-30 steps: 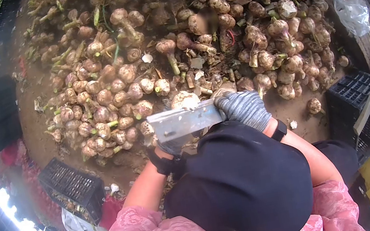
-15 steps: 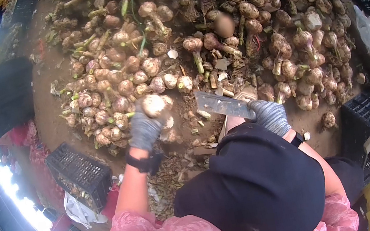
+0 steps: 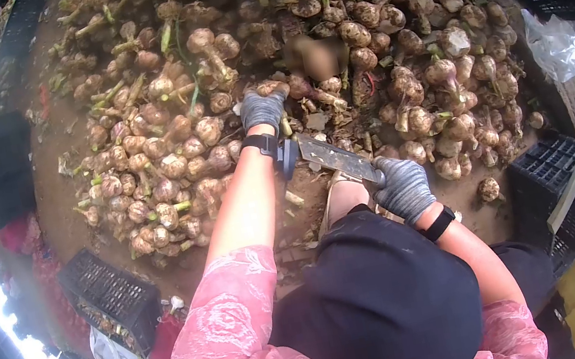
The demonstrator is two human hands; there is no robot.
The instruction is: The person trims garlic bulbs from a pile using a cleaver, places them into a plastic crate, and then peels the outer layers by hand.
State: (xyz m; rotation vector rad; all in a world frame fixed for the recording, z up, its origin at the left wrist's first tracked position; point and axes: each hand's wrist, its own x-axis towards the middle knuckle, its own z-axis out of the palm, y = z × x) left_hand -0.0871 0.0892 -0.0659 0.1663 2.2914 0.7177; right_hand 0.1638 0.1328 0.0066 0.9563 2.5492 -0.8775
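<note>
My left hand (image 3: 262,110), in a grey glove, reaches forward and closes on a garlic bulb (image 3: 274,88) in the middle of the heap. Its cut stem (image 3: 286,127) points back toward me; my fingers are partly hidden behind the hand. My right hand (image 3: 405,189), also gloved, grips a cleaver (image 3: 338,158) by its handle, which is mostly covered. The broad, dirt-streaked blade points to the left, just below my left wrist. To the left lies a pile of trimmed garlic bulbs (image 3: 170,165) with short stems.
More garlic (image 3: 441,71) is heaped on the right and at the back, some with long stems. Black crates stand at the left (image 3: 109,294) and right (image 3: 555,190). A clear plastic bag (image 3: 551,47) lies at the far right. Cut stems litter the ground before my shoe (image 3: 339,209).
My left hand has let go of a pale garlic bulb at the left pile and moved forward and right onto another bulb. My right hand still holds the cleaver; the view has shifted slightly.
</note>
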